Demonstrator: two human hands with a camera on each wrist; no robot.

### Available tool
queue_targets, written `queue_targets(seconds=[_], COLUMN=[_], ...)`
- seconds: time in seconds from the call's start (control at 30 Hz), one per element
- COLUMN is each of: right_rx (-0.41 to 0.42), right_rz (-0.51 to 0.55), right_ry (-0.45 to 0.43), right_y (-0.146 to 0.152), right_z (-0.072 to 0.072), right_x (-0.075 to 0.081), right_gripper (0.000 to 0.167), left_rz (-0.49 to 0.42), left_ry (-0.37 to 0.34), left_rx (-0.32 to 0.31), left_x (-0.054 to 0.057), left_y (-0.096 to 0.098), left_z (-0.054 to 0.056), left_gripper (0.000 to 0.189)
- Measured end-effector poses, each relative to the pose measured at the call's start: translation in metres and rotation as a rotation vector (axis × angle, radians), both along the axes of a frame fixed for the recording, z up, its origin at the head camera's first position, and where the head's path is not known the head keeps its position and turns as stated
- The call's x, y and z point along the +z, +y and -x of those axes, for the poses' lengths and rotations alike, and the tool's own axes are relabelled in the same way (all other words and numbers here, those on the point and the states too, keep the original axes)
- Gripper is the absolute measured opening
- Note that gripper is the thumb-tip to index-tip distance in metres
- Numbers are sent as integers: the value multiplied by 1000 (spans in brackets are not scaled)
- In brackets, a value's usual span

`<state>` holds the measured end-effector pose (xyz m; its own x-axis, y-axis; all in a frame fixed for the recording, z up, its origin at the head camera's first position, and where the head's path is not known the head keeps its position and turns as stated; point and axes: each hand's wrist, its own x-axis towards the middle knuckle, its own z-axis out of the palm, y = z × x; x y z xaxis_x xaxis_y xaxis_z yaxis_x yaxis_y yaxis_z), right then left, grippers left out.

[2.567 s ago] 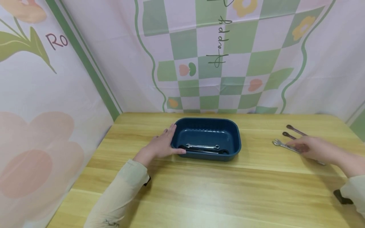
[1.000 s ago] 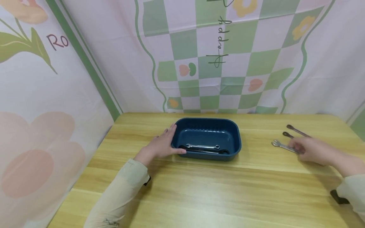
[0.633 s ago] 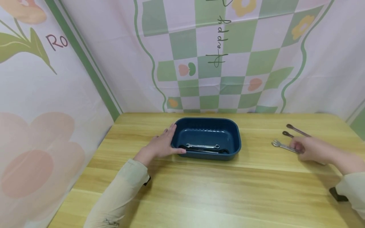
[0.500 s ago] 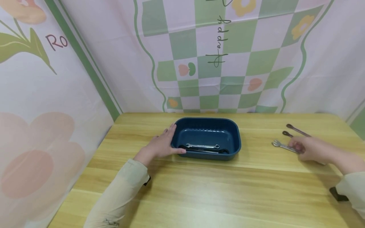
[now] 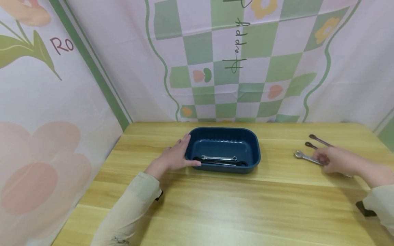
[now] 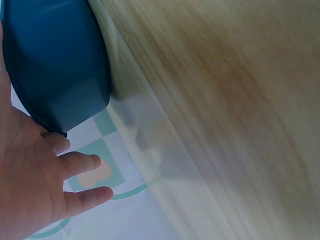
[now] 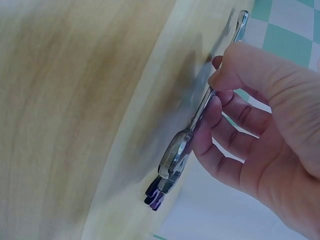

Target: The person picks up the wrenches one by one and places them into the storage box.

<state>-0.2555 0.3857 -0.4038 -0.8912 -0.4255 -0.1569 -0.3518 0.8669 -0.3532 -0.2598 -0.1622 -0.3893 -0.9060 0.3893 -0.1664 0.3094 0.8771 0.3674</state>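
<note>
The right hand [image 5: 343, 163] pinches a shiny metal wrench [image 5: 309, 158], slim-shanked and fork-ended, at the right of the wood-grained table [image 5: 215, 205]. Two dark wrenches [image 5: 320, 140] with rounded heads lie just beyond, partly hidden by that hand. The left hand [image 5: 170, 157], fingers spread, rests against the left end of a smooth, round-cornered blue box [image 5: 226, 145]. Inside, a thin silver wrench [image 5: 219, 158] lies beside a black tool [image 5: 242, 164] along the near wall. Creased checked cloth [image 5: 226, 73] hangs behind.
</note>
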Motion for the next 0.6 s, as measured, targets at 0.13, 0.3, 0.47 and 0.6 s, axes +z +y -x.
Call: queue_targets(seconds=[0.13, 0.3, 0.47, 0.6], right_rx=[-2, 5, 2, 19], right_rz=[-3, -7, -18, -14], right_ry=[-3, -1, -9, -15], right_y=[-2, -4, -5, -6], right_z=[0, 1, 3, 5], right_x=[2, 8, 15, 21], right_gripper=[39, 39, 41, 42], left_rz=[-4, -2, 4, 13], left_ry=[-4, -7, -4, 4], left_rx=[0, 1, 2, 2], left_x=[0, 1, 0, -1], left_y=[0, 0, 1, 0], left_z=[0, 1, 1, 1], left_gripper=[123, 123, 123, 123])
